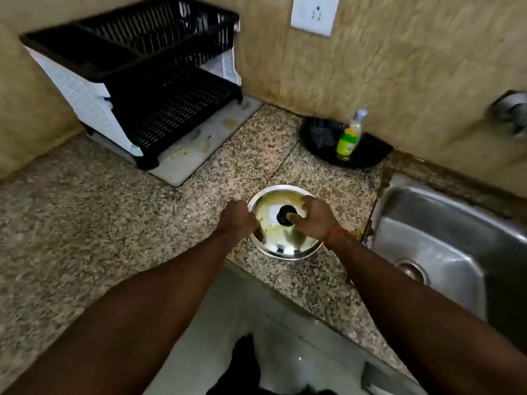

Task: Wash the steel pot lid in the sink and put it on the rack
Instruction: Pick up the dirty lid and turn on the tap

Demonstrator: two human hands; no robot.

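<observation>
Task is barely begun. Lid (285,223) sits flat on the surface (85,223), knob (286,214) up, just left of the sink (445,238) and not in it. Lid top shows yellowish food smears, so no washing done yet, as far as one can judge. Right hand (315,216) is over the lid w/ fingers (295,216) curled at the knob, thumb tip touching it; looks like a grip forming, but can't tell if it's fully closed on the knob. Left hand (238,220) rests at the lid's left rim, fingers curled under and mostly hidden, so can't tell whether it has hold of the rim or only steadies it. Sink basin looks dry-ish and bare, drain visible; no water running that I can see, and the tap (510,112) up on the wall beyond the sink is blurred. Soap bottle (349,138) stands on a dark tray (370,155) behind the lid, near the wall, untouched. Rack (137,81) sits far left of the sink, behind and left of the lid, both tiers showing nothing on them. Left to do, by my reading: lift lid, carry it right into the sink, soap + scrub + rinse, then take it back across to the rack. Basically all steps remain; only the pickup is under way.
</observation>
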